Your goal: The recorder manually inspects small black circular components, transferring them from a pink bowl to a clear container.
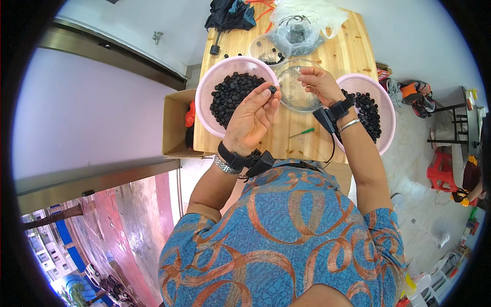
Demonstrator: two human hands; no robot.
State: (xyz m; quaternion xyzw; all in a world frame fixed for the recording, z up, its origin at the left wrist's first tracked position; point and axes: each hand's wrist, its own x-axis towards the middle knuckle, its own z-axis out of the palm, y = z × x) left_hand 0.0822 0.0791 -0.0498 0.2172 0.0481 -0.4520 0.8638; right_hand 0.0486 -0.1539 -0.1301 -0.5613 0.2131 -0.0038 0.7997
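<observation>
Thumb and fingertips of my left hand pinch a small round black part, which seems to have a hole in its middle. This hand is above the right side of a pink basket heaped with similar black parts. Opposite it, my right hand has its thumb and index finger drawn together over a clear round plastic dish. Whatever those fingertips hold is too small to make out. Under my right wrist stands a second pink basket, also with many black parts.
On the wooden table lies a thin green-handled tool. Farther back are a clear tub with several black parts, a plastic bag and a folded dark umbrella. A cardboard box stands left of the table.
</observation>
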